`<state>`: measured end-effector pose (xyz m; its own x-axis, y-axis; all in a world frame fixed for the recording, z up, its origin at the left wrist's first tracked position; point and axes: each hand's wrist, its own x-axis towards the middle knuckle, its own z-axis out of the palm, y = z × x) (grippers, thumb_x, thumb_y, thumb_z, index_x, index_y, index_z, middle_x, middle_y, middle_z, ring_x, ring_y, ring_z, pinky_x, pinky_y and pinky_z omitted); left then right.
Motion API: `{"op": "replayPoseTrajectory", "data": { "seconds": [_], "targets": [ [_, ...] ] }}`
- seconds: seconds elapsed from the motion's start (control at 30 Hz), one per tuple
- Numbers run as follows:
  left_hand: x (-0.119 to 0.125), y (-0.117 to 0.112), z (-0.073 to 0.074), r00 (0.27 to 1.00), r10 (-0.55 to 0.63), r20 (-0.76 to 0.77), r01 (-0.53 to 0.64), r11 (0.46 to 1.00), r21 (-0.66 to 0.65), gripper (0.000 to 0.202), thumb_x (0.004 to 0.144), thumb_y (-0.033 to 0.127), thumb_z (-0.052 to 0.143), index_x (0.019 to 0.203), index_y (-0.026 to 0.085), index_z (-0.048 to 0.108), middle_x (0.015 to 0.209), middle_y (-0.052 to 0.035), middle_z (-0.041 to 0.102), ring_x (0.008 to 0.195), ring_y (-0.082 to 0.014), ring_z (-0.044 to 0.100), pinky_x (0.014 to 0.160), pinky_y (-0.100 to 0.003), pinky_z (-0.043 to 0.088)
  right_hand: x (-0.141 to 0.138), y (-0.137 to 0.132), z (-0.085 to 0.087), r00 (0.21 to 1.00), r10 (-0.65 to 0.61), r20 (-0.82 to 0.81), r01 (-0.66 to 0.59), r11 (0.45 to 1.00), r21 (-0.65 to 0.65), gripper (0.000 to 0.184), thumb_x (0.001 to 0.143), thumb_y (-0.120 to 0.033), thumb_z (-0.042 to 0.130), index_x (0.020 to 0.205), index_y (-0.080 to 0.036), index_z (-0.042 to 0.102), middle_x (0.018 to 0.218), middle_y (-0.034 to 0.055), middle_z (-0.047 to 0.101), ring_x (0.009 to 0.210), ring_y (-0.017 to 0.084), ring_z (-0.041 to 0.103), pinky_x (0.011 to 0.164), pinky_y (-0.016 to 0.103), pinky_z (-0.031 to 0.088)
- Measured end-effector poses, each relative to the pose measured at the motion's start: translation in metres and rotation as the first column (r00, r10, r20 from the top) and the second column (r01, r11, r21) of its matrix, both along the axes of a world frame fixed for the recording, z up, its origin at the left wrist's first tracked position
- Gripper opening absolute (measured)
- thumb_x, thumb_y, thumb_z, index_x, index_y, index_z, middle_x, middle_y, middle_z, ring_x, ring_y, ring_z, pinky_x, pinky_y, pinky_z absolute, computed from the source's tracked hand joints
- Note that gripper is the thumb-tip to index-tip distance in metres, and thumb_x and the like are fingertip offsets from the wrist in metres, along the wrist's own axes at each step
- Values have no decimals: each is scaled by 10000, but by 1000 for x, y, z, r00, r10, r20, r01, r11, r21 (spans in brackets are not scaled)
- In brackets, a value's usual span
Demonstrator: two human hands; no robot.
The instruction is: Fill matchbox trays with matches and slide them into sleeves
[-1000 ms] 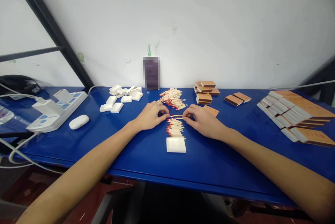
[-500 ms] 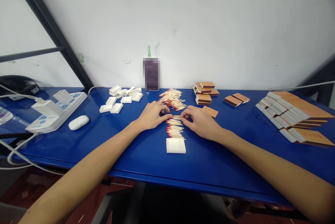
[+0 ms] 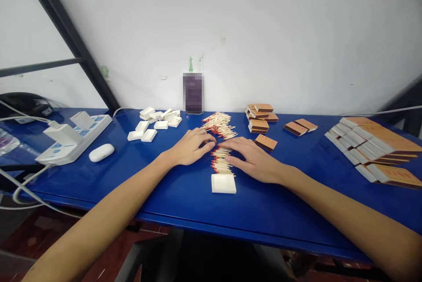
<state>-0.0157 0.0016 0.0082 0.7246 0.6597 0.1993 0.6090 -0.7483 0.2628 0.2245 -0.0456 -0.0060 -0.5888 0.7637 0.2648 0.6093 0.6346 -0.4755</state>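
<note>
A row of matches (image 3: 221,165), red heads to the left, lies on the blue table between my hands. My left hand (image 3: 193,146) is beside the upper left end of the row, its fingers bent but apart. My right hand (image 3: 252,158) reaches over the row from the right with fingers stretched out and thumb apart, touching the matches. Just below the row sits a white matchbox tray (image 3: 223,184). Beyond my fingertips is a loose heap of matches (image 3: 218,123).
White matchbox trays (image 3: 149,135) lie at the back left. Matchbox sleeves (image 3: 259,125) are piled at the back right, with one sleeve (image 3: 265,142) near my right hand. Stacked matchboxes (image 3: 379,141) stand far right; a power strip (image 3: 74,139) and white case (image 3: 101,153) are left.
My right hand has opened from a pinch at the row's end and now spreads its fingers over the matches. My left hand stays nearly in place. The whole view has shifted slightly.
</note>
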Motion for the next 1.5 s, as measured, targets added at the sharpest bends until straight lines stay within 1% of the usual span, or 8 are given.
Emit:
{"op": "replayPoseTrajectory", "data": {
  "seconds": [0.2,0.37,0.57,0.73,0.83,0.97,1.23,1.5],
  "targets": [
    [-1,-8,10,996,-85,38,88,992,-93,488,926,600,489,1216,213,549,1113,-74,616,1039,-244,520,917,-405,383,0,-4,10,998,62,28,-59,995,-80,644,833,-627,611,1367,-274,536,1399,72,570,1261,320,497,1036,501,382],
    [1,-10,9,992,-93,90,109,976,-187,558,846,648,581,1159,192,511,1147,-92,586,1053,-246,508,949,-417,395,-1,-6,12,998,54,17,-52,994,-97,656,812,-633,629,1360,-285,540,1378,66,583,1246,314,508,1018,496,403],
    [-2,-4,2,994,-94,62,101,986,-131,477,926,582,501,1219,206,510,1191,-87,578,1101,-250,492,981,-438,370,-2,-7,9,996,60,61,-57,997,-55,636,831,-632,604,1354,-278,537,1385,74,572,1248,315,499,1014,502,396],
    [-3,-3,2,996,-89,22,91,991,-101,452,962,520,453,1273,205,547,1152,-88,568,1124,-256,482,995,-448,353,-7,-7,5,996,-6,90,5,1000,10,620,815,-613,622,1321,-262,554,1325,101,594,1200,323,524,982,514,401],
    [-2,-2,4,995,-98,-11,97,991,-92,410,954,480,465,1234,212,600,1095,-82,568,1083,-258,494,971,-449,365,-11,-6,3,993,-48,104,44,998,41,564,827,-549,628,1304,-256,559,1265,102,617,1151,314,546,944,503,414],
    [-4,-1,5,995,-90,-37,87,993,-76,449,908,427,532,1293,199,564,1101,-94,573,1087,-275,493,958,-457,375,-13,-6,1,993,-46,113,36,995,89,539,822,-516,641,1293,-264,564,1277,100,603,1148,310,544,943,500,408],
    [-5,5,-3,995,-12,-97,13,1000,11,450,888,198,400,1312,197,552,1063,-88,564,1028,-257,500,903,-432,396,-15,-6,1,992,-49,118,39,995,87,575,816,-534,645,1314,-262,553,1320,100,576,1200,312,517,992,503,376],
    [2,2,-8,995,21,-96,-12,996,94,411,939,281,396,1313,203,548,1063,-94,577,1031,-261,509,868,-417,406,-17,-7,2,992,-52,114,41,994,97,535,827,-532,629,1282,-254,580,1301,92,604,1196,308,518,985,492,382]
  ]
}}
